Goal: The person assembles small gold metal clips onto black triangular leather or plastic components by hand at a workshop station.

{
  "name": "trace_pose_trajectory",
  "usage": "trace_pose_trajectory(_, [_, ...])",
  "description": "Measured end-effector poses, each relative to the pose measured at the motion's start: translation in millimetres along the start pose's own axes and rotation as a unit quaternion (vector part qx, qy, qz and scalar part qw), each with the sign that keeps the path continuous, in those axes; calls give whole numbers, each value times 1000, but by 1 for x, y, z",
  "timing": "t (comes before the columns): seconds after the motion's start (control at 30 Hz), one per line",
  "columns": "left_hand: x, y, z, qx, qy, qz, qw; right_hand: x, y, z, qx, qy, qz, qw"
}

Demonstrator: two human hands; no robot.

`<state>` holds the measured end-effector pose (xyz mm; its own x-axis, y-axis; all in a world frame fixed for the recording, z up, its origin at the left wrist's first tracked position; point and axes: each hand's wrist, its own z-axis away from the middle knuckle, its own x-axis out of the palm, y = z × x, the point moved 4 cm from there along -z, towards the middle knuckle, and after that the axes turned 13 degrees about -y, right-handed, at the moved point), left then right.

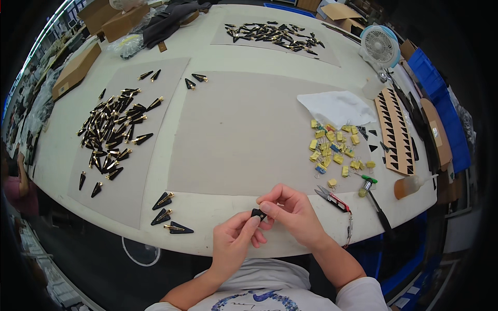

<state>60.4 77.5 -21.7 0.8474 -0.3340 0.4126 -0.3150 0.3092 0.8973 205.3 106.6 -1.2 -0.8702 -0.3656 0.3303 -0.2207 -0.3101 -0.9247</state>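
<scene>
Close to my body, over the table's near edge, both my hands meet at a small black piece with a tiny gold-coloured spot on it. My left hand pinches it between thumb and fingers, which cover much of its shape. My right hand is closed at its upper edge, thumb against forefinger; what those fingertips grip is hidden. To the left of my hands lie several black triangular clips with gold-coloured metal parts, one of them a clip near the table edge.
A pile of black clips covers the left mat; another pile lies at the far side. On the right are yellow binder clips, a white cloth, snips, a hammer, an amber bottle and a fan.
</scene>
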Motion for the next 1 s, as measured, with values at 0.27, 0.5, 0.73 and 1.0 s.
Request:
trace_pose_trajectory(0.27, [6,-3,0,38,38,-38,998,0,7,8,-1,-13,-13,1000])
trace_pose_trajectory(0.5, [5,-3,-3,23,-27,-27,999,-1,18,15,-22,17,16,999])
trace_pose_trajectory(0.73, [2,-3,4,38,-47,-31,998,7,21,23,-50,21,31,998])
trace_pose_trajectory(1.0, [-7,5,4,-24,-95,131,986,-1,-6,45,-202,67,208,955])
